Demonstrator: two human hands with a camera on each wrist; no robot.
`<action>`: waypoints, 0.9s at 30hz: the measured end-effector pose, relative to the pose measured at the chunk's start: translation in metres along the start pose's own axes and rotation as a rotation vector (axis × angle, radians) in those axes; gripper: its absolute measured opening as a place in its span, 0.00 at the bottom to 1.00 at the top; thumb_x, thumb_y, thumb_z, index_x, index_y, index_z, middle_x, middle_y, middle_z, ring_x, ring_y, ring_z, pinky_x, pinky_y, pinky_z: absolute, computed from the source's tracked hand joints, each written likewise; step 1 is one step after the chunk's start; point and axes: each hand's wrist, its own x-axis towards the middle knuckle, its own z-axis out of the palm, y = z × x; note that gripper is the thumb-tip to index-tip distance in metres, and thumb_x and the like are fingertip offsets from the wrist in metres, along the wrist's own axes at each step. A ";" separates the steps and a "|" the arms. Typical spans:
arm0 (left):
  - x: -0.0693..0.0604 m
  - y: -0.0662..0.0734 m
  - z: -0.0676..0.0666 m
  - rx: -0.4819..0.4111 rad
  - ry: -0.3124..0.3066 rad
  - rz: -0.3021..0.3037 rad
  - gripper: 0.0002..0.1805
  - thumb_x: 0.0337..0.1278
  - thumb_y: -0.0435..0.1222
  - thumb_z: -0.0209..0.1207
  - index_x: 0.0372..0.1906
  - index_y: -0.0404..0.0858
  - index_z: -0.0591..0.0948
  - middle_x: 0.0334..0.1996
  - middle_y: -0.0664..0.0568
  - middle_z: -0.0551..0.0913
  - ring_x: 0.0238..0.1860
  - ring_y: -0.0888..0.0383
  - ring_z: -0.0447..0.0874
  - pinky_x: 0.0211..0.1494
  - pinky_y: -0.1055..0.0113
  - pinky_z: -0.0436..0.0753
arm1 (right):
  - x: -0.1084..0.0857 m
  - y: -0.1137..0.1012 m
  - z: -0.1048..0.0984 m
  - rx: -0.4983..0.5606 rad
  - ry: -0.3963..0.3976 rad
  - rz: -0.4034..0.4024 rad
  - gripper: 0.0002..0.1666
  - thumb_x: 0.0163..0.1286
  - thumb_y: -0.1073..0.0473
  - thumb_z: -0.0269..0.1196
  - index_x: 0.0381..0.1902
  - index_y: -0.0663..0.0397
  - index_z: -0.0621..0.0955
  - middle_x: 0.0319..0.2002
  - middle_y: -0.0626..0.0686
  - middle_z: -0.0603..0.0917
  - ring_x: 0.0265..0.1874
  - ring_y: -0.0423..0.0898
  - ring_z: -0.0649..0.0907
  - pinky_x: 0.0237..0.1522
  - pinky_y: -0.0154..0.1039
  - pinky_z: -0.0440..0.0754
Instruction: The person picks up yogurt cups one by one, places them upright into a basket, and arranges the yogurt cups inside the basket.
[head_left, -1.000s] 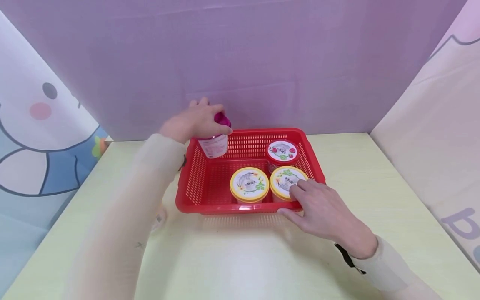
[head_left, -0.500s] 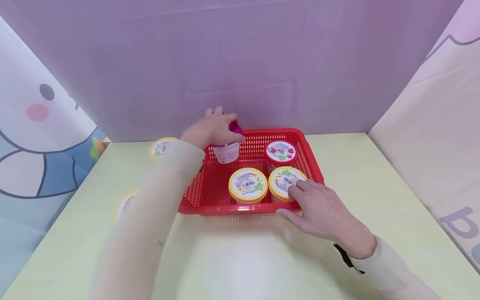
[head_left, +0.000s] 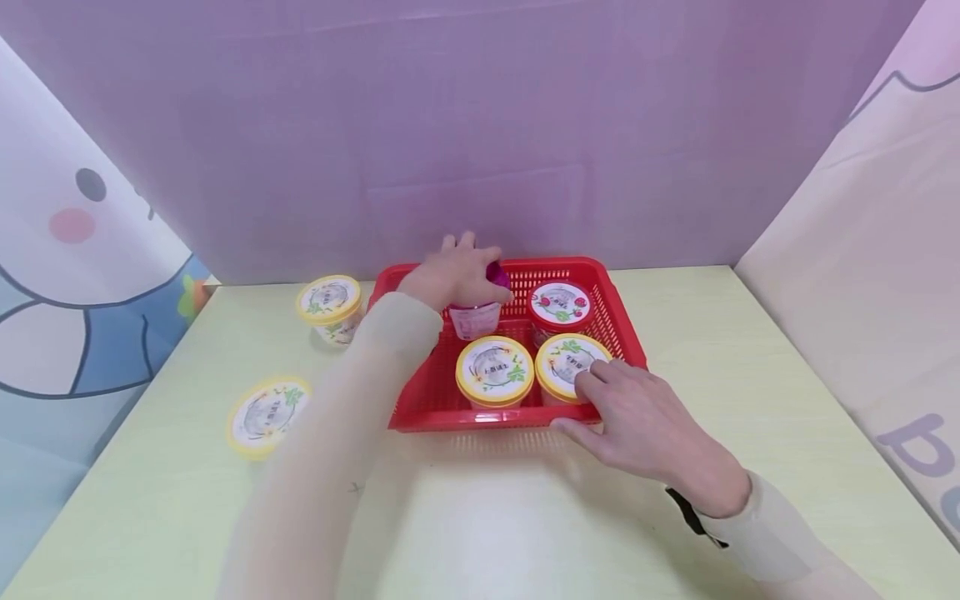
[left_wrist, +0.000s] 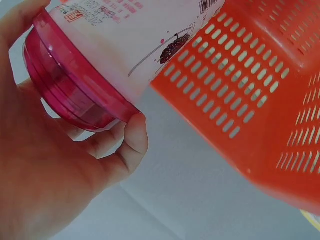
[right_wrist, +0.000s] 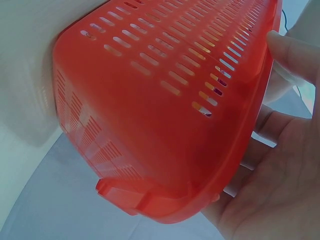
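My left hand [head_left: 457,277] grips a translucent cup [left_wrist: 132,37] by its magenta lid [left_wrist: 75,82], over the back of the red plastic basket [head_left: 420,419]. A berry picture shows on the cup's side. Fingers of my right hand [head_left: 645,417] go over the basket's front rim near the right corner, with the thumb outside; the right wrist view shows the hand holding that rim [right_wrist: 265,75]. Inside the basket stand two yellow-lidded cups, a left one [head_left: 495,371] and a right one [head_left: 566,362] by my right fingers, and a red-lidded cup [head_left: 561,304] behind them.
Left of the basket, two more yellow-lidded cups stand on the pale table [head_left: 187,467]: one farther back [head_left: 330,304], one nearer [head_left: 266,417], partly behind my left sleeve. A purple cloth wall [head_left: 480,125] rises directly behind the basket. Printed cloths flank the table.
My left hand has carried the magenta-lidded cup rightward and lower along the basket's back side. The yellow-lidded cups at left have come out from behind my arm. My right hand stays put.
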 end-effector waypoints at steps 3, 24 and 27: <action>0.002 0.002 0.004 0.000 -0.012 0.003 0.47 0.53 0.59 0.68 0.77 0.55 0.64 0.67 0.47 0.64 0.68 0.46 0.59 0.59 0.48 0.81 | 0.000 0.000 0.000 0.000 -0.004 -0.001 0.24 0.57 0.38 0.74 0.32 0.48 0.77 0.28 0.45 0.74 0.28 0.42 0.73 0.29 0.39 0.75; 0.005 0.015 0.025 -0.030 -0.087 0.007 0.50 0.48 0.57 0.72 0.77 0.60 0.63 0.70 0.50 0.62 0.71 0.48 0.58 0.57 0.46 0.82 | 0.000 -0.001 -0.001 -0.003 -0.014 0.007 0.24 0.57 0.37 0.74 0.33 0.49 0.78 0.30 0.46 0.76 0.30 0.43 0.75 0.31 0.40 0.78; 0.004 0.017 0.024 -0.041 -0.095 0.008 0.51 0.47 0.56 0.73 0.78 0.60 0.62 0.72 0.51 0.61 0.72 0.48 0.57 0.59 0.45 0.81 | 0.000 0.000 -0.001 -0.004 -0.014 0.005 0.25 0.57 0.37 0.73 0.33 0.49 0.78 0.30 0.46 0.77 0.30 0.43 0.75 0.31 0.40 0.78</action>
